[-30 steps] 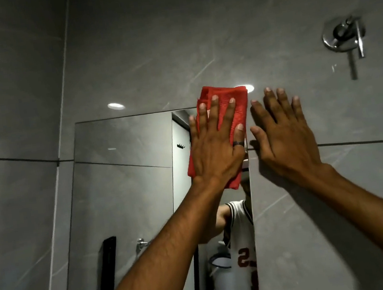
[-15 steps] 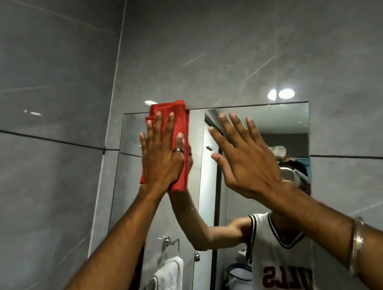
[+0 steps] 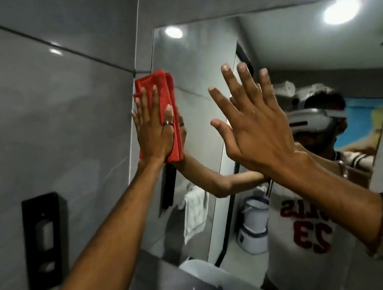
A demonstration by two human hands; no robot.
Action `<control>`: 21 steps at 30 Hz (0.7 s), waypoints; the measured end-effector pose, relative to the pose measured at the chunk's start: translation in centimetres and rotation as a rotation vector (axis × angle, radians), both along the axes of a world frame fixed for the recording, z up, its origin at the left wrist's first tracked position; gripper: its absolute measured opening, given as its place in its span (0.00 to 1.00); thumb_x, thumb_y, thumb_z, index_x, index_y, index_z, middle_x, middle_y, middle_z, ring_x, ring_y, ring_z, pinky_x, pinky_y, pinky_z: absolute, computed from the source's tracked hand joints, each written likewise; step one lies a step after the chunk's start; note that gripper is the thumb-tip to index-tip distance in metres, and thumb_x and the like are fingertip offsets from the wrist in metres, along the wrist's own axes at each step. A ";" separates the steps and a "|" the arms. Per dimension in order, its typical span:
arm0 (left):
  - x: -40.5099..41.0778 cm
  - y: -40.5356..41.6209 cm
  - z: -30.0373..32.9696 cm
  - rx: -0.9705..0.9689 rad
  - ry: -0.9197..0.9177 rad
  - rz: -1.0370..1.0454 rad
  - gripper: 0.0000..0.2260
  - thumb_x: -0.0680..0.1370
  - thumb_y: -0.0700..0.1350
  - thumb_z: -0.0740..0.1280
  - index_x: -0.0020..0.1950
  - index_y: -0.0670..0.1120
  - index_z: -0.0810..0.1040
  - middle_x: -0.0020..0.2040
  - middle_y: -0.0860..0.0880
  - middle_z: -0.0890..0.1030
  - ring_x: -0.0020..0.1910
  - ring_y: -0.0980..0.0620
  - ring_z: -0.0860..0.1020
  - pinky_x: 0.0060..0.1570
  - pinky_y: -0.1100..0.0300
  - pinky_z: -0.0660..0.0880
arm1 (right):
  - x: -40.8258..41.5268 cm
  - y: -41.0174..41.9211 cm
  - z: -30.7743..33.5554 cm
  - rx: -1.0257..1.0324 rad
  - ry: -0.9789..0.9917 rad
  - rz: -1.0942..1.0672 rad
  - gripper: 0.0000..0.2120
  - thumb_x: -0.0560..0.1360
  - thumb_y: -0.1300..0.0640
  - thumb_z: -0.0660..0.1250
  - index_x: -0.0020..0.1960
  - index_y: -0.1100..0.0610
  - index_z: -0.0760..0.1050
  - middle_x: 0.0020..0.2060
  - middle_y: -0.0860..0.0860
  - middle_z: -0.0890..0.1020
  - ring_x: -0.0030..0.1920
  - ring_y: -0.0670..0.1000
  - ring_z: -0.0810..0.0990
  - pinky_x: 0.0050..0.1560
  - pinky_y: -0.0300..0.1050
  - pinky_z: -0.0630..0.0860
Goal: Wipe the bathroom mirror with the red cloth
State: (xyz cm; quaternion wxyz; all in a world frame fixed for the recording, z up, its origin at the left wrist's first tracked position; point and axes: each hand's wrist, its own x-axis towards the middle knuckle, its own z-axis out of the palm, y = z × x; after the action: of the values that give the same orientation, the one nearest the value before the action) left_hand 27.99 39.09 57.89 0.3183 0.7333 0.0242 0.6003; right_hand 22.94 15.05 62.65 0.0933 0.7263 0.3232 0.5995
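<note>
The bathroom mirror (image 3: pixel 200 74) hangs on a grey tiled wall and fills the middle and right of the view. A folded red cloth (image 3: pixel 167 91) lies flat against the mirror's left edge, partly over the tile beside it. My left hand (image 3: pixel 154 130) presses the cloth to the glass with flat, straight fingers and a ring on one finger. My right hand (image 3: pixel 253 121) is raised in front of the mirror's middle with fingers spread and holds nothing. Whether it touches the glass is unclear.
A black wall-mounted box (image 3: pixel 45 244) sits on the left wall. A white basin rim (image 3: pixel 203 268) shows below the mirror. The glass reflects a person in a white jersey, a white towel and a white bin.
My left hand has slid the red cloth leftward, from the mirror's right side to its left edge. My right hand left the tile right of the mirror and now hovers at its middle. The view turned right.
</note>
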 end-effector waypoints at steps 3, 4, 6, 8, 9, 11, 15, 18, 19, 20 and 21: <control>-0.7 -0.7 -9.6 0.041 0.083 -0.019 0.32 0.84 0.61 0.45 0.85 0.47 0.50 0.86 0.44 0.47 0.85 0.45 0.44 0.83 0.39 0.40 | -1.4 0.0 -5.0 -0.070 0.091 -0.017 0.33 0.83 0.37 0.46 0.85 0.50 0.55 0.85 0.58 0.51 0.85 0.60 0.48 0.83 0.65 0.45; -0.9 -0.9 -12.8 0.044 0.101 -0.022 0.33 0.84 0.62 0.44 0.85 0.47 0.50 0.86 0.44 0.47 0.85 0.45 0.43 0.83 0.39 0.40 | -1.8 -0.2 -6.6 -0.089 0.112 -0.021 0.33 0.83 0.37 0.47 0.84 0.50 0.56 0.85 0.58 0.52 0.85 0.60 0.48 0.83 0.64 0.45; -1.2 -1.0 -18.4 -0.010 0.122 -0.016 0.35 0.83 0.66 0.41 0.85 0.46 0.51 0.86 0.44 0.47 0.85 0.47 0.42 0.83 0.40 0.40 | -2.6 -0.5 -9.4 -0.111 0.157 -0.023 0.33 0.84 0.37 0.45 0.84 0.51 0.57 0.85 0.57 0.52 0.85 0.59 0.48 0.84 0.63 0.44; -1.3 -1.4 -22.9 -0.102 0.129 -0.002 0.36 0.83 0.67 0.42 0.85 0.48 0.49 0.85 0.46 0.47 0.84 0.53 0.41 0.83 0.39 0.43 | -3.3 -1.5 -11.7 -0.097 0.194 -0.011 0.32 0.84 0.38 0.43 0.84 0.51 0.58 0.85 0.57 0.51 0.85 0.59 0.47 0.84 0.61 0.41; -1.4 -1.9 -24.8 -0.152 0.125 0.012 0.36 0.83 0.68 0.43 0.85 0.47 0.49 0.85 0.47 0.47 0.84 0.56 0.40 0.83 0.39 0.44 | -3.5 -2.1 -12.7 -0.093 0.201 -0.006 0.32 0.84 0.39 0.43 0.83 0.51 0.59 0.85 0.57 0.51 0.85 0.59 0.47 0.85 0.59 0.40; -1.4 -3.5 -27.6 -0.252 0.143 0.042 0.39 0.83 0.69 0.43 0.84 0.42 0.53 0.83 0.45 0.51 0.84 0.53 0.44 0.82 0.36 0.49 | -3.9 -3.7 -14.7 -0.095 0.208 -0.035 0.30 0.85 0.40 0.44 0.83 0.51 0.59 0.84 0.57 0.51 0.86 0.58 0.48 0.85 0.58 0.39; -2.3 -8.3 -29.3 -0.350 0.170 0.057 0.38 0.83 0.67 0.40 0.79 0.37 0.56 0.80 0.37 0.57 0.80 0.32 0.58 0.76 0.27 0.58 | -4.9 -7.7 -17.0 -0.118 0.262 -0.138 0.29 0.85 0.41 0.47 0.83 0.52 0.59 0.84 0.58 0.54 0.85 0.60 0.51 0.84 0.61 0.46; -3.5 -13.4 -29.3 -0.291 0.112 0.059 0.33 0.85 0.61 0.45 0.77 0.35 0.61 0.78 0.35 0.62 0.77 0.30 0.62 0.72 0.26 0.64 | -6.3 -10.5 -18.2 -0.111 0.336 -0.202 0.30 0.84 0.42 0.49 0.83 0.52 0.58 0.84 0.58 0.54 0.85 0.60 0.49 0.85 0.59 0.41; -3.7 -15.1 -29.6 -0.248 0.110 0.058 0.32 0.86 0.59 0.47 0.77 0.35 0.62 0.78 0.36 0.63 0.77 0.31 0.63 0.73 0.27 0.64 | -6.7 -11.3 -18.7 -0.095 0.355 -0.205 0.30 0.84 0.42 0.49 0.83 0.52 0.57 0.84 0.59 0.55 0.85 0.60 0.48 0.85 0.57 0.39; -3.9 -17.0 -29.6 -0.204 0.113 0.052 0.31 0.86 0.59 0.48 0.78 0.36 0.63 0.79 0.36 0.63 0.78 0.32 0.63 0.75 0.30 0.63 | -7.1 -12.3 -19.2 -0.080 0.367 -0.199 0.29 0.84 0.42 0.49 0.82 0.52 0.57 0.84 0.59 0.55 0.85 0.60 0.48 0.84 0.56 0.39; -4.0 -18.5 -29.6 -0.164 0.114 0.040 0.32 0.85 0.59 0.48 0.79 0.36 0.63 0.79 0.37 0.63 0.79 0.33 0.63 0.77 0.32 0.61 | -7.4 -13.1 -19.7 -0.070 0.373 -0.200 0.29 0.84 0.43 0.50 0.82 0.52 0.57 0.83 0.59 0.56 0.84 0.59 0.49 0.84 0.56 0.39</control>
State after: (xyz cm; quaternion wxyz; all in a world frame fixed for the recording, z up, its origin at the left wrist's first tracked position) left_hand 23.97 20.60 28.29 0.3634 0.7370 0.1058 0.5599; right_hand 15.52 1.98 42.92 0.1159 0.8495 0.2818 0.4307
